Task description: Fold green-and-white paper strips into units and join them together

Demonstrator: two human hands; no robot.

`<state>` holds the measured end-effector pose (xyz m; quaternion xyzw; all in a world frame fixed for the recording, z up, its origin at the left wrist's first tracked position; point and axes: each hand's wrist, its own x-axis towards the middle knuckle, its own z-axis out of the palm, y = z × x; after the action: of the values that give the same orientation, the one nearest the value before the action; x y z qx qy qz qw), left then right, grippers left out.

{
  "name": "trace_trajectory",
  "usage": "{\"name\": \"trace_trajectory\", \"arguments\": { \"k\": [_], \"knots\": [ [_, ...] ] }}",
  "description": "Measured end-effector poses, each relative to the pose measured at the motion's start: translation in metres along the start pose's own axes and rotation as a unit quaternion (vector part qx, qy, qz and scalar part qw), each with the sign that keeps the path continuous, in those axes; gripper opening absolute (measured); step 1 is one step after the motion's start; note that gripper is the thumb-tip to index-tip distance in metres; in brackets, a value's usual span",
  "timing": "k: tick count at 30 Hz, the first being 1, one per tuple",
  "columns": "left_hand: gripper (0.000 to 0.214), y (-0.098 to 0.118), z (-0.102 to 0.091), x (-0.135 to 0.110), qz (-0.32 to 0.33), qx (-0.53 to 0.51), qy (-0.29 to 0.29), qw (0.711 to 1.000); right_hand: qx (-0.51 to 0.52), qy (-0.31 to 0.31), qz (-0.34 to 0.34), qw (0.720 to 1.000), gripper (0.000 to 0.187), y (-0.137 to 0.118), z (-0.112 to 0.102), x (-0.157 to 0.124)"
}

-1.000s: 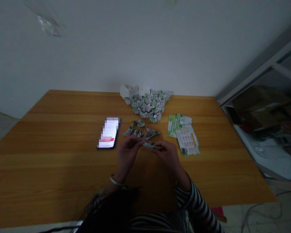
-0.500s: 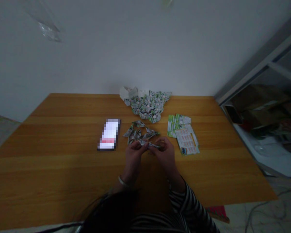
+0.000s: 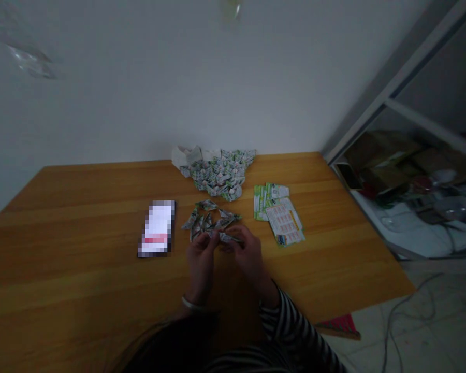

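Between my fingertips is a small folded piece of printed paper [image 3: 226,238]. My left hand [image 3: 201,257] pinches its left end, and my right hand [image 3: 249,252] grips the right end; both are closed. Several folded paper pieces [image 3: 205,220] lie loosely on the table just beyond my hands. Farther back, close to the wall, sits a large cluster of interlocked folded paper [image 3: 221,173], white at its upper left. To the right is a small stack of flat printed leaflets [image 3: 284,220], green and white with red print.
A phone [image 3: 157,228] with a lit, blurred screen lies on the wooden table [image 3: 81,280] to the left. The wall [image 3: 178,77] borders the table's back edge. At the right, a framed cabinet [image 3: 396,207] holds assorted items, and a cable [image 3: 390,321] trails on the floor.
The view has shifted to the right, so the table's things appear farther left. Both hands still hold the folded paper, their fingers slightly repositioned on it.
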<state>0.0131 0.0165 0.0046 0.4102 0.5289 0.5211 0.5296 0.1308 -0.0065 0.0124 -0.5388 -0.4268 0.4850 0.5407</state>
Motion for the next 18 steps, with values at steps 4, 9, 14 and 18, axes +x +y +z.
{"name": "trace_trajectory", "arguments": {
  "k": [4, 9, 14, 18],
  "knots": [
    [0.035, 0.002, -0.005, 0.007, 0.048, 0.089, 0.039, 0.994, -0.185, 0.03, -0.104, 0.977, 0.044, 0.007, -0.04, -0.01],
    [0.044, 0.004, -0.007, 0.001, 0.135, 0.082, 0.102, 0.982, -0.397, 0.177, -0.177, 0.883, 0.034, 0.016, -0.119, -0.02],
    [0.049, -0.001, -0.001, -0.009, 0.202, 0.089, 0.143, 0.965, -0.517, 0.118, -0.139, 0.837, 0.053, 0.038, -0.141, -0.02],
    [0.049, -0.001, -0.002, -0.011, 0.23, 0.117, 0.133, 0.957, -0.546, 0.124, -0.109, 0.821, 0.057, 0.051, -0.129, -0.021]
  ]
}}
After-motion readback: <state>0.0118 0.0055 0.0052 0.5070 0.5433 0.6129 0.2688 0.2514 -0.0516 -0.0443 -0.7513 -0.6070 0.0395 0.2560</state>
